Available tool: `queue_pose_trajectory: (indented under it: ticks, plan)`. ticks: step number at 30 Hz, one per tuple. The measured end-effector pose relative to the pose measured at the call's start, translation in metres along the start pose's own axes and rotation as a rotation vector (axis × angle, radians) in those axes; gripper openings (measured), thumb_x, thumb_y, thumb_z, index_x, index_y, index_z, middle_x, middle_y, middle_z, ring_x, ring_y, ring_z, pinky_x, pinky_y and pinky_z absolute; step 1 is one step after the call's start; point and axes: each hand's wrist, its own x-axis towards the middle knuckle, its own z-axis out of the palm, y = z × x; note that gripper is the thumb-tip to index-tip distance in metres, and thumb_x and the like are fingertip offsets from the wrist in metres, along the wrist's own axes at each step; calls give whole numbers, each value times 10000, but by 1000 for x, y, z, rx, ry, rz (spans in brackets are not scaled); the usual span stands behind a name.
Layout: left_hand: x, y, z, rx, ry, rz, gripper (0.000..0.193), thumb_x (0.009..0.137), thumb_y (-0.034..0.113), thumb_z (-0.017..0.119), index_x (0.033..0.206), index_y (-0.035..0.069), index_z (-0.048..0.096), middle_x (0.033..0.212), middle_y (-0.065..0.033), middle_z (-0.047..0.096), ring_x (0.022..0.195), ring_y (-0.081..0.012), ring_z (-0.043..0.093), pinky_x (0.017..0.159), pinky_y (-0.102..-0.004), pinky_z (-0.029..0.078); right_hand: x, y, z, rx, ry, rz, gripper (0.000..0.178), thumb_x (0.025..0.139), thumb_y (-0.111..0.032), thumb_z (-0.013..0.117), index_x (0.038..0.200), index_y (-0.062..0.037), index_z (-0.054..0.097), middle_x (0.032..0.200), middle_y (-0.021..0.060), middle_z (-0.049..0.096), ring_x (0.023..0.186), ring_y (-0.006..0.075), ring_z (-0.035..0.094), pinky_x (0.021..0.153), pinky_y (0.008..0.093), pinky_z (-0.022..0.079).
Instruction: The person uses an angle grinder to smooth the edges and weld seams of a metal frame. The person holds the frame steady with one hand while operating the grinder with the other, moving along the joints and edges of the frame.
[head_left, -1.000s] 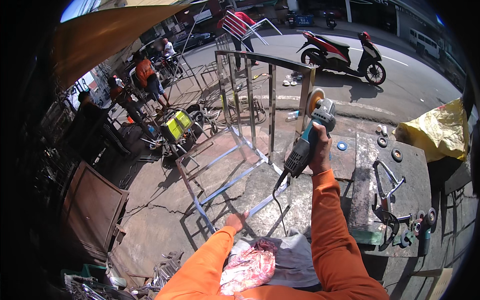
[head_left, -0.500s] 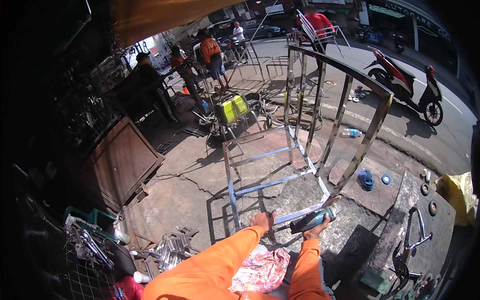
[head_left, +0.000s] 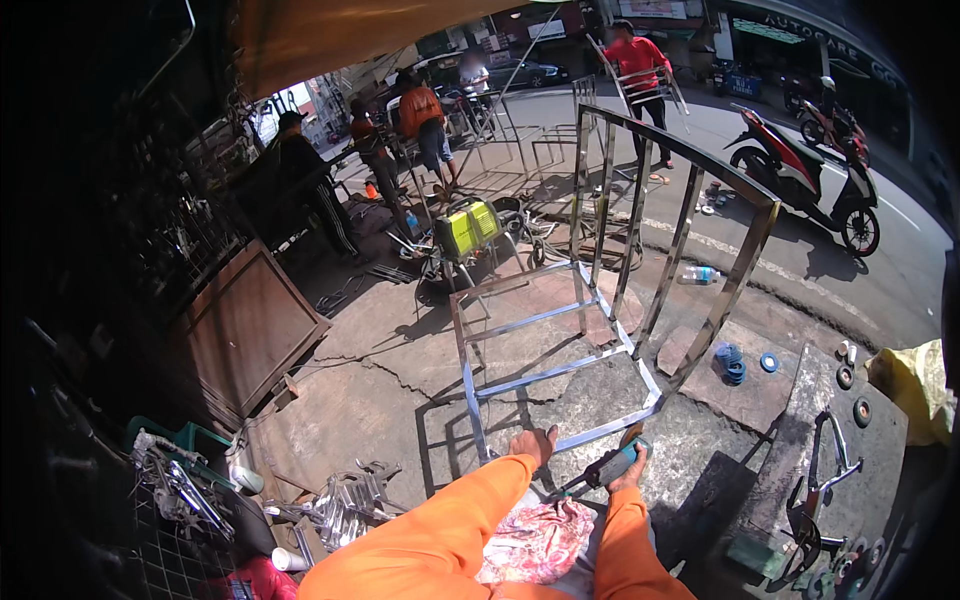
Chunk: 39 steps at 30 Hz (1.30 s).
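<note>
A shiny metal chair frame [head_left: 560, 378] with crossbars and a tall slatted back stands before me on the concrete. At its near rail, my left hand [head_left: 533, 446] is closed around the metal, thumb raised. My right hand [head_left: 630, 470] grips a teal and black angle grinder [head_left: 612, 464]. The grinder's disc [head_left: 632, 434] is by the near right corner of the frame; whether it touches the metal I cannot tell. Below my hands, a red and white patterned cloth [head_left: 540, 540] lies between my orange sleeves.
A grey bench [head_left: 800, 480] with discs and a bent metal part stands right. Left are a brown wooden panel [head_left: 250, 325] and a heap of metal pieces [head_left: 345, 508]. Beyond the frame sits a yellow-green machine [head_left: 468, 228]. A person in red [head_left: 640, 65] carries a metal frame near a parked scooter [head_left: 800, 170].
My right hand has drawn the grinder nearer and turned it, so its disc end points more away from me. The person in red has shifted, and another motorbike shows behind the scooter.
</note>
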Motion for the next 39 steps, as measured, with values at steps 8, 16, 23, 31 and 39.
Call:
queue_pose_trajectory:
  ticks: [8,16,23,31,39]
  plan:
    - [2,2,3,-6,44,-13,523,946,529,459,996,86,733,999,-214,702,974,-396,665,891,-509,472,-3,-16,7,133,-98,-32,587,723,-596,670,952,-64,574,758,113,626,672,274,623,645,398,551]
    - [-1,3,4,27,74,9,543,969,516,430,969,58,722,938,-198,713,907,-397,677,860,-500,475,12,-55,-6,61,-47,28,654,703,-558,720,1077,-61,518,758,150,616,677,310,621,670,450,546]
    - [-5,3,3,57,78,55,560,965,534,422,933,69,733,913,-210,705,884,-407,667,837,-497,477,3,-25,14,236,-115,10,580,713,-510,749,1013,-62,535,817,118,624,713,292,627,702,413,553]
    - [-10,6,-1,48,67,36,538,956,513,442,975,58,728,955,-227,702,928,-408,667,853,-503,486,21,-34,-6,236,153,104,593,722,-553,719,1015,-73,532,829,112,608,727,285,619,706,415,548]
    - [-8,5,1,38,129,67,525,953,533,441,923,92,724,916,-213,699,901,-429,653,808,-532,481,12,-27,12,86,-87,-164,619,737,-592,677,1023,-63,528,768,118,602,681,294,627,665,430,547]
